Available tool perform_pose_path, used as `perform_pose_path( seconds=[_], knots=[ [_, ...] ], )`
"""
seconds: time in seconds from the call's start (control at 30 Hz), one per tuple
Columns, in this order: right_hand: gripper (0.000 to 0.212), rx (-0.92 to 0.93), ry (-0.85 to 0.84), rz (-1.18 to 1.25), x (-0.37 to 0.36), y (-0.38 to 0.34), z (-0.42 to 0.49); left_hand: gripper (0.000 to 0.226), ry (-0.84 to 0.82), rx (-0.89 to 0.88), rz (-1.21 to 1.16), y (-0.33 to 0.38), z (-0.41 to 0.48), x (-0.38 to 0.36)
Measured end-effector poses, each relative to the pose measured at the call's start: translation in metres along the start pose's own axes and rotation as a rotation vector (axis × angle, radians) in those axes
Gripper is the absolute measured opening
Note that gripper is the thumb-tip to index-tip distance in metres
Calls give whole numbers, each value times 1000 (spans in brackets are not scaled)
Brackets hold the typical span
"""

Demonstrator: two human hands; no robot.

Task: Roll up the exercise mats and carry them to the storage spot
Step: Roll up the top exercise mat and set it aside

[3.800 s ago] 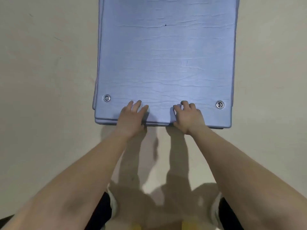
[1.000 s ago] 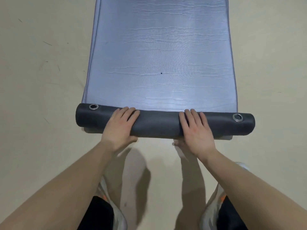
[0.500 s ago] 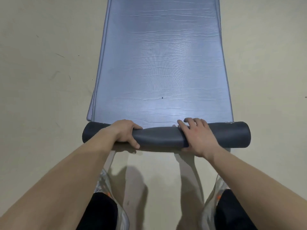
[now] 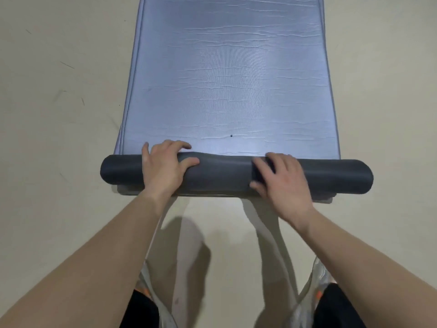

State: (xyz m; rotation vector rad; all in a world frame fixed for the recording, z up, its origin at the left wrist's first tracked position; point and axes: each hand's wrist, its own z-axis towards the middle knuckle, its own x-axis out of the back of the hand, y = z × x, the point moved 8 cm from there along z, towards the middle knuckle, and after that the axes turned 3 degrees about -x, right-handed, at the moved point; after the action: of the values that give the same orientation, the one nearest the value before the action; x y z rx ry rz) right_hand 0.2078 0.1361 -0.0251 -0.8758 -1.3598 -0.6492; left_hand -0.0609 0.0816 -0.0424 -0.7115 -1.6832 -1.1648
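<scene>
A blue-grey exercise mat [image 4: 227, 79] lies flat on the floor and stretches away from me. Its near end is wound into a dark grey roll [image 4: 224, 177] lying crosswise. My left hand [image 4: 163, 166] grips the roll left of centre, fingers curled over its far side and thumb on top. Right of centre, my right hand [image 4: 281, 181] presses on the roll with its fingers spread flat. The edge of a second mat [image 4: 324, 199] shows under the roll and along the left side.
Beige floor [image 4: 59, 114] with a few scuff marks surrounds the mat on both sides. My legs and shoes [image 4: 316, 287] stand just behind the roll at the bottom of the view.
The roll has become thicker and moved further along the mat since a second ago. The metal eyelets are wound inside. My left hand's fingers now curl over the roll's far side.
</scene>
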Motion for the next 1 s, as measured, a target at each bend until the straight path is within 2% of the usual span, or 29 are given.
perform_pose_path(
  seconds=[0.1, 0.17, 0.2, 0.23, 0.3, 0.33, 0.37, 0.43, 0.53, 0.63, 0.7, 0.73, 0.87, 0.93, 1.0],
  knots=[
    [139, 18, -115, -172, -26, -5, 0, 34, 86, 11, 61, 5, 16, 2],
    [145, 12, -185, -213, -32, 3, 24, 30, 232, -80, 102, 19, 3, 6],
    [142, 11, -221, -229, -32, 7, 38, 38, 246, -146, 110, 24, -6, 1],
    [137, 10, -251, -240, -33, 10, 50, 57, 190, -196, 134, 26, -15, -10],
    [129, 24, -238, -243, -35, 11, 62, 110, -27, -254, 285, 17, -22, -32],
    [127, 28, -201, -234, -35, 10, 62, 123, -88, -282, 350, 11, -20, -37],
    [126, 33, -150, -222, -34, 10, 59, 125, -100, -323, 379, 8, -17, -37],
    [124, 37, -96, -205, -31, 10, 54, 112, -66, -390, 380, 11, -6, -32],
    [112, 33, -225, -179, -27, 10, 64, 90, -34, -398, 334, 17, 6, -22],
    [100, 41, -437, -132, -24, 8, 56, 89, -236, -347, 302, 19, -5, -16],
    [108, 30, -552, -96, -24, 5, 28, 92, -393, -311, 279, 18, -26, -16],
    [111, 30, -552, -111, -25, 2, 10, 92, -452, -295, 270, 17, -35, -17],
    [95, 76, -210, -237, -24, -22, -47, 97, -599, -232, 230, 19, -39, -17],
    [91, 54, -139, -226, -26, -21, -44, 101, -637, -197, 191, 19, -31, -13],
    [89, 35, -146, -214, -28, -13, -23, 102, -516, -187, 167, 19, -32, -3]
  ],
)
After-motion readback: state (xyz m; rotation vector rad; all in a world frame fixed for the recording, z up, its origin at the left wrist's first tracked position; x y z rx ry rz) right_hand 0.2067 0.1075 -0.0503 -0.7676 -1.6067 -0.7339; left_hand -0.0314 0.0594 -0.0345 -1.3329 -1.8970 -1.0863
